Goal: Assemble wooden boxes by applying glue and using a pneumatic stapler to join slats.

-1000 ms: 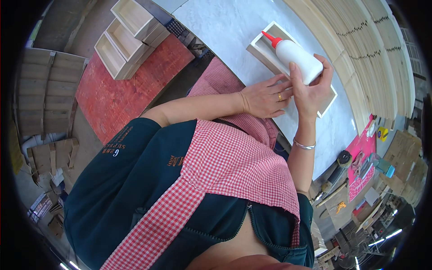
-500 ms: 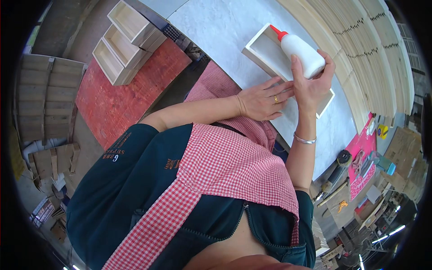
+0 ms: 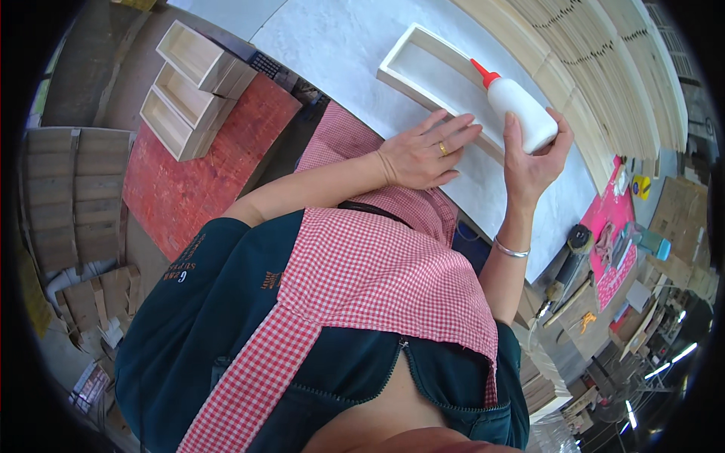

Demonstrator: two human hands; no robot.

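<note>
A rectangular wooden frame (image 3: pixel 406 80) lies on the white marble-patterned tabletop (image 3: pixel 332 64), and the tabletop shows through its middle. My left hand (image 3: pixel 424 153) rests by the frame's near side, fingers stretched out, with the fingertips over that rail. Whether they press on it I cannot tell. In my right hand (image 3: pixel 532 162) is a white squeeze bottle (image 3: pixel 521 109) with a red pointed nozzle, held tilted above the frame's right part. Its tip points to the upper left, near the far rail. Bottle and hand hide the frame's right end.
Several pale wooden boxes (image 3: pixel 181 94) are stacked on a red worn board (image 3: pixel 219 166) at the left. Long rows of stacked thin wooden strips (image 3: pixel 596 68) line the table's far right side. A pink cloth (image 3: pixel 608 226) with tools lies at the right.
My left hand has drawn away from my right wrist, leaving a gap between them. The frame appears farther up and left, with the bottle farther right over it.
</note>
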